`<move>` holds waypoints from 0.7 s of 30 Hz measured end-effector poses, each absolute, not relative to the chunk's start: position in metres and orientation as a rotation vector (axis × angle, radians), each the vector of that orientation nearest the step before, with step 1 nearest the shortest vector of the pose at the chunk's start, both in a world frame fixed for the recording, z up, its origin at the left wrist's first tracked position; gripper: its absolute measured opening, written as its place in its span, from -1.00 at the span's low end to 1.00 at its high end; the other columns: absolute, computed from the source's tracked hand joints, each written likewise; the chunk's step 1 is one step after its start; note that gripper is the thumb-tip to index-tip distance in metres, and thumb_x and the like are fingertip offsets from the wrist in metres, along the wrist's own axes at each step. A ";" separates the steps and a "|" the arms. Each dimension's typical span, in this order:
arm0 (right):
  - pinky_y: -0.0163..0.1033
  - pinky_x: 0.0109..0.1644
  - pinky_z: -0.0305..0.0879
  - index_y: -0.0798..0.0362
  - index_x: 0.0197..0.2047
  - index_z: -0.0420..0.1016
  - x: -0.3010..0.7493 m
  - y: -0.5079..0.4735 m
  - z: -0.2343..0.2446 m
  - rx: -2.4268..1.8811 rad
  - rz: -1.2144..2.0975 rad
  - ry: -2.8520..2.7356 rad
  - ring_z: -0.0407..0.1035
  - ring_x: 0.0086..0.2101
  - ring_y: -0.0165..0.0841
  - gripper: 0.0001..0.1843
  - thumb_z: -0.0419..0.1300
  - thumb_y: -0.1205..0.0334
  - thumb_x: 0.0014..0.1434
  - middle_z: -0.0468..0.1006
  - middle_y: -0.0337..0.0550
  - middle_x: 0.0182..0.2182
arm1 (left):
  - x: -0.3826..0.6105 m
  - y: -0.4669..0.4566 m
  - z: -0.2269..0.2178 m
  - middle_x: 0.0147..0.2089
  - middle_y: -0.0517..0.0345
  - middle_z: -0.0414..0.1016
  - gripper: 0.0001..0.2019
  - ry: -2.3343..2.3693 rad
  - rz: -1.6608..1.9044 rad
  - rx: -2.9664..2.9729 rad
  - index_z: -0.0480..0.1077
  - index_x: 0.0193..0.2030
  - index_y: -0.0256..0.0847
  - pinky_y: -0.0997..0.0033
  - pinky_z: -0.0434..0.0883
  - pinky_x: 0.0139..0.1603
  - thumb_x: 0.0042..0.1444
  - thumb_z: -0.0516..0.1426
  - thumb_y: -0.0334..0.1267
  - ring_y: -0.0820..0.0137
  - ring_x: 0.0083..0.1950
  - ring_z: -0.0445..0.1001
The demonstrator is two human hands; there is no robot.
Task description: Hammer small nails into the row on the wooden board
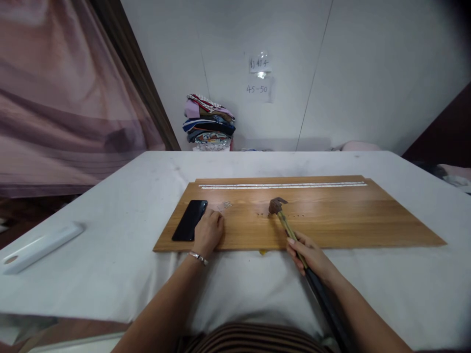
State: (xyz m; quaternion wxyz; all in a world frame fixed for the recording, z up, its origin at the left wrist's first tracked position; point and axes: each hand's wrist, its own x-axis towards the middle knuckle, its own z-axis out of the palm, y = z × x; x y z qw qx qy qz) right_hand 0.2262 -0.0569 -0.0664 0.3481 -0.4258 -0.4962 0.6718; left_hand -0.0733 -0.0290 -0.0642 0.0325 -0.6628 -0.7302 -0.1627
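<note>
My right hand (307, 255) is wrapped round the handle of a claw hammer (287, 226), whose rusty head hangs just over a wooden board (349, 225). Under and beside the head runs a row of small dark points, maybe nail heads or holes. On the board's left part, my left hand (208, 229) rests with curled fingers; its fingertips are hidden, so what they hold cannot be made out. A few loose nails (227, 204) lie just beyond those fingers. A black phone (189, 220) lies flat immediately left of my left hand.
Two white strips with marks (283, 186) run along the board's far edge. The board lies on a white-covered table (121, 211). At the left is a long white plastic object (42, 247). Folded clothes (209, 122) are stacked beyond the table, by the wall; a pink curtain (73, 88) hangs left.
</note>
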 end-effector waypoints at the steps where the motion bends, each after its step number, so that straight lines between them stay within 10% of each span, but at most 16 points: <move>1: -0.47 -0.80 0.12 0.02 -0.40 0.18 0.226 -0.057 -0.066 -1.113 1.738 -1.295 0.03 -0.78 -0.62 -0.59 0.17 -0.15 0.10 0.22 -0.45 -0.62 | -0.073 -0.029 -0.064 -0.21 0.09 0.43 -0.77 -2.246 -0.504 -2.043 0.40 -0.32 -0.17 0.43 0.31 -0.17 0.22 -0.06 -0.27 0.36 -0.14 0.42; 21: -0.46 -0.79 0.11 0.02 -0.35 0.22 0.225 -0.059 -0.063 -1.132 1.730 -1.298 0.04 -0.78 -0.62 -0.60 0.17 -0.15 0.08 0.24 -0.47 -0.61 | -0.073 -0.029 -0.065 -0.21 0.11 0.43 -0.77 -2.226 -0.495 -2.036 0.39 -0.32 -0.16 0.42 0.31 -0.19 0.23 -0.07 -0.27 0.35 -0.15 0.43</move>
